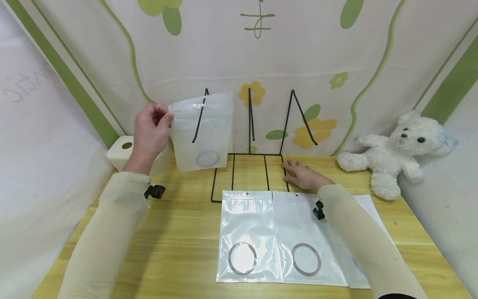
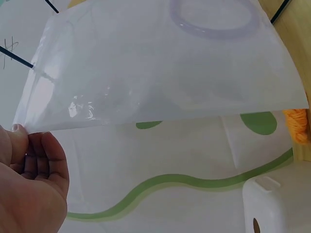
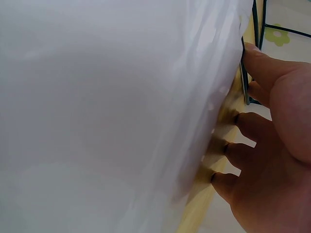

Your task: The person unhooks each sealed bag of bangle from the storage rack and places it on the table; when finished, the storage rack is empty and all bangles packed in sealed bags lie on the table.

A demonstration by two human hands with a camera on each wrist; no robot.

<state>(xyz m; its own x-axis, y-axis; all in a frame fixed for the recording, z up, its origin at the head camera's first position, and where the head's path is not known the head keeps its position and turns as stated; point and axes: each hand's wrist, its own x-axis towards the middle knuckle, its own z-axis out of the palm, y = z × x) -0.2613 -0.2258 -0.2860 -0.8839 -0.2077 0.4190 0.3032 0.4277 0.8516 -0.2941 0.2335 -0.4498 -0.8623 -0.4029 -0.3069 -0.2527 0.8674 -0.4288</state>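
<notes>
A translucent zip bag with a pale purple ring inside hangs at the left prong of a black wire rack. My left hand pinches its upper left corner between thumb and fingers; the left wrist view shows the prong meeting the film near the top edge. Low on the right, my right hand rests with spread fingers at the side wire of the rack's base. In the right wrist view, the thumb touches that wire, and fingertips reach the table.
Two flat bags, a left one and a middle one, each hold a ring in front of the rack. Another bag lies partly under my right forearm. A white box stands left, a white teddy bear right.
</notes>
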